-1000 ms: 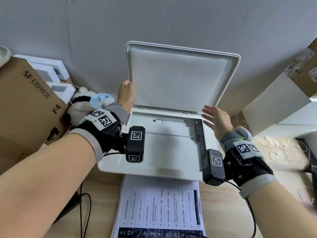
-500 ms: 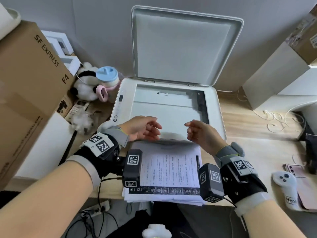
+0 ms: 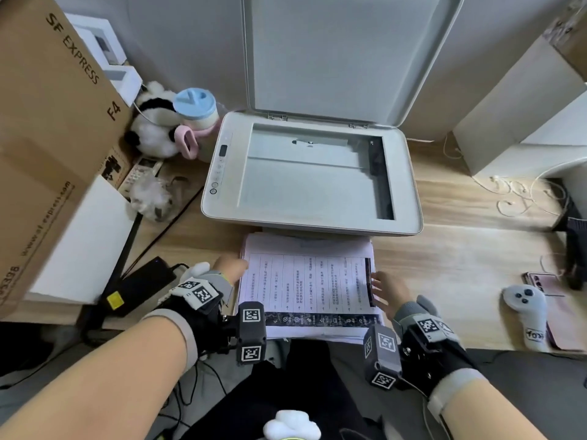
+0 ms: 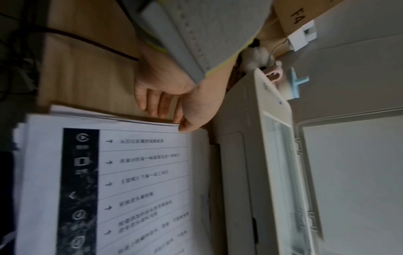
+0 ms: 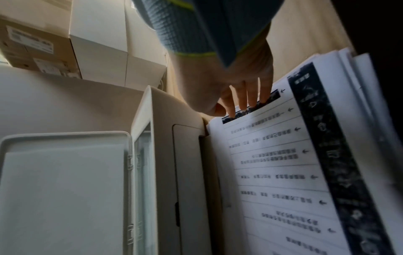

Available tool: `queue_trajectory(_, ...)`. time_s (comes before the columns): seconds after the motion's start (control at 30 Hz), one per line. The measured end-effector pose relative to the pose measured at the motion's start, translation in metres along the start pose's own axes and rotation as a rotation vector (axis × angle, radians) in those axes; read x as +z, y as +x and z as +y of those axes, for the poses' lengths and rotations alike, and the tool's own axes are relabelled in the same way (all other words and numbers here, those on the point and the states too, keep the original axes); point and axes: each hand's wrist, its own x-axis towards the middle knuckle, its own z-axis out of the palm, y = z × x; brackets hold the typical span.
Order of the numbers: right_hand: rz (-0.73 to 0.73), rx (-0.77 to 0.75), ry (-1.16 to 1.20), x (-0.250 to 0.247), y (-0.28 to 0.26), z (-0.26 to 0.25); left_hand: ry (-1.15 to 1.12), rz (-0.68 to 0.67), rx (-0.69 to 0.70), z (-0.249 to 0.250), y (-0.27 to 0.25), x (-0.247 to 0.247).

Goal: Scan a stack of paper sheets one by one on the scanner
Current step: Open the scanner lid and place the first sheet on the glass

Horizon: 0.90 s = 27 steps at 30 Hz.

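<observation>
A: Report hand state, left first.

B: The left hand (image 4: 172, 96) is at the left edge of the paper stack (image 3: 306, 290). In the left wrist view the fingers (image 4: 152, 103) are nearly straight, pointing down beside the stack edge, and the thumb tip touches the top sheet's corner. No sheet is clamped; the hand is relaxed.

A: Right hand?

B: The right hand (image 3: 389, 292) is at the stack's right edge. In the right wrist view its fingertips (image 5: 244, 101) lie extended on the dark printed strip of the top sheet (image 5: 277, 155). Fingers straight, touching, nothing enclosed.

A: Location of the stack?

B: On the wooden desk (image 3: 460, 265), directly in front of the scanner (image 3: 313, 176), its far edge against the scanner's front. The near edge overhangs the desk.

A: What does each view add?

B: The head view alone shows the whole flatbed glass bare and the lid (image 3: 349, 55) raised upright against the wall. It also shows a cardboard box (image 3: 47, 122) at left, a blue-lidded cup (image 3: 195, 111), and a white controller (image 3: 527, 312) at right. The wrist views alone show finger contact and the loose, uneven sheet edges.

A: Difference from the earlier frames?

B: One second ago the left hand was on the lid edge and the right hand was above the glass. Half a second ago both hands were at the stack's far edge. Now they flank its sides.
</observation>
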Motion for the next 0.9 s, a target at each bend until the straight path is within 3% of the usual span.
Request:
queue_trajectory(0.13,0.099,-0.004,-0.127,0.001,0.01,0.009,0.037,0.024,-0.048,-0.013,0.001,0.003)
queue_trajectory(0.3,0.107,-0.025,-0.143,0.002,0.014,0.014,0.175,0.064,0.015,-0.016,-0.004,0.005)
queue_trajectory(0.47,0.104,-0.058,-0.11,0.002,0.015,0.02,0.13,0.158,0.02,-0.017,-0.01,0.01)
queue_trajectory(0.57,0.161,-0.083,-0.085,0.003,0.015,0.021,0.142,0.143,0.033,-0.019,-0.006,0.006)
queue_trajectory(0.9,0.062,-0.002,-0.093,0.011,0.035,0.03,0.102,0.188,0.091,-0.02,0.003,-0.007)
